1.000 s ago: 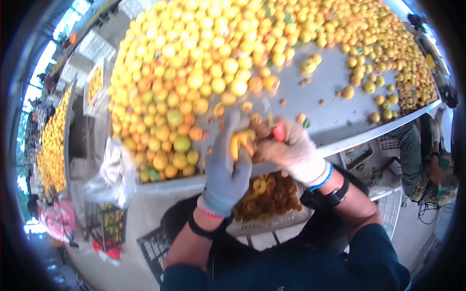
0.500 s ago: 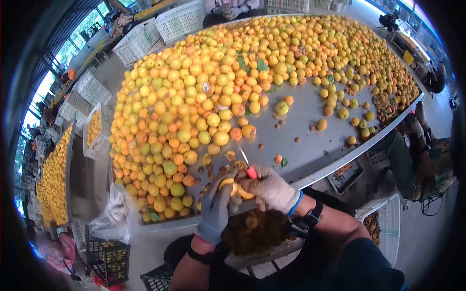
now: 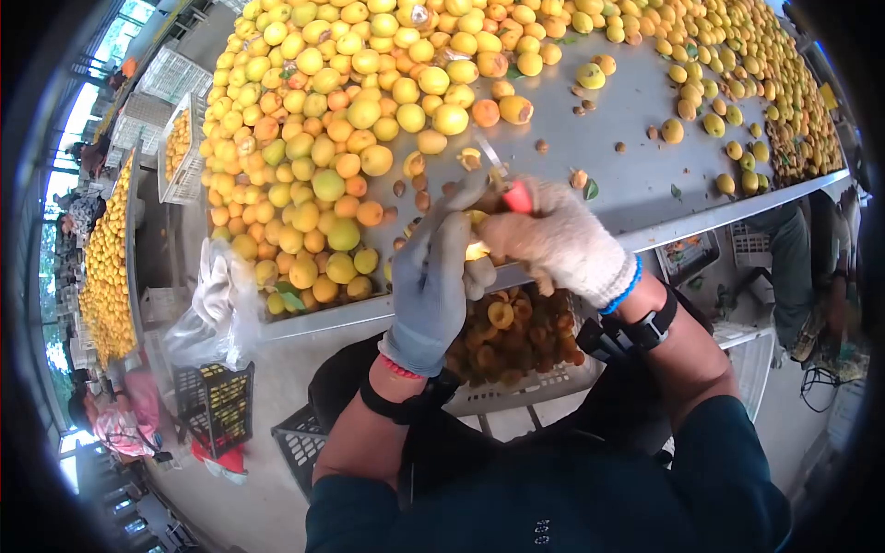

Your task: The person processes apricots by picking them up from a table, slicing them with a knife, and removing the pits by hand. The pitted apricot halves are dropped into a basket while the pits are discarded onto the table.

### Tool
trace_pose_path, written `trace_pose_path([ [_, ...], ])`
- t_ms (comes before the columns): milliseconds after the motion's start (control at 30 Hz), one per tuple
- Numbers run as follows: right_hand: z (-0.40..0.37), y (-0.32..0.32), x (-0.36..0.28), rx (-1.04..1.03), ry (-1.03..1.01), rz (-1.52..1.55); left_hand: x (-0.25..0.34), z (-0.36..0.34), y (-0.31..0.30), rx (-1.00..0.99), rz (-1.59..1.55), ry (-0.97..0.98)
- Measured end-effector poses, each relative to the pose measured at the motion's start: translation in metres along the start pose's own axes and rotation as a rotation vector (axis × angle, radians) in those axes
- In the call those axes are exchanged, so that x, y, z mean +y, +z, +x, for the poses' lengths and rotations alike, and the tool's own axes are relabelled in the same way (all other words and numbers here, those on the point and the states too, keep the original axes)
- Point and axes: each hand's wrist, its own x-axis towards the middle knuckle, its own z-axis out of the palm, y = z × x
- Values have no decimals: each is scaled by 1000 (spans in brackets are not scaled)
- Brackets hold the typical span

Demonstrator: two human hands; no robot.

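Observation:
In a grey glove, my left hand point(image 3: 431, 276) has its fingers closed around an apricot point(image 3: 477, 250), of which only small yellow parts show. My right hand point(image 3: 567, 235), in a whitish knit glove, grips a knife point(image 3: 518, 196) by its red handle, blade pointing up and away over the table. Both hands meet at the near table edge, and the right fingers touch the fruit. A big heap of apricots point(image 3: 313, 166) covers the left and far table. Brown pits point(image 3: 542, 146) and a cut piece point(image 3: 469, 158) lie by the blade.
Below the hands stands a crate point(image 3: 516, 394) of halved apricots. A clear plastic bag point(image 3: 214, 313) with white gloves hangs at the table's left corner. The metal table edge point(image 3: 719, 210) runs to the right. A black crate point(image 3: 217, 405) sits lower left; another person's leg point(image 3: 793, 286) is at right.
My view has tilted down, so the table sits higher and the crate below shows more. The apricot, more visible before, is now mostly covered by my fingers. The knife stays in my right hand.

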Motion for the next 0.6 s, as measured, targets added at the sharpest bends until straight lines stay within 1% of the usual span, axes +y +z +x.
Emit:
trace_pose_path([
  [33, 2, 5, 2, -80, 14, -14, -4, 0, 1, 18, -16, -1],
  [100, 6, 7, 17, -64, -139, -16, -1, 0, 1, 0, -75, 7],
  [133, 7, 8, 20, -57, -218, -18, -3, -1, -1, -10, 16, 104],
  [167, 6, 7, 20, -56, -218, -14, -9, 0, -3, -20, 108, 201],
  [267, 7, 17, 29, 18, -325, 91, -32, 1, -10, -55, 387, 490],
  [333, 6, 16, 25, -5, -262, 127, -36, 1, -14, -77, 456, 513],
  [367, 4, 14, 24, -16, -229, 144, -37, 0, -16, -87, 429, 440],
  [467, 5, -1, 21, -119, 11, 279, -38, 2, -22, -120, 354, 232],
  [500, 8, -6, 30, -82, 3, 291, -34, 2, -21, -127, 266, 206],
  [533, 10, -10, 28, -36, -81, 394, -27, 3, -19, -132, 178, 181],
  [567, 12, -15, 23, 11, -164, 495, -15, 5, -15, -131, 26, 200],
  [600, 13, -19, 18, 62, -245, 596, -13, 4, -12, -124, -19, 194],
])
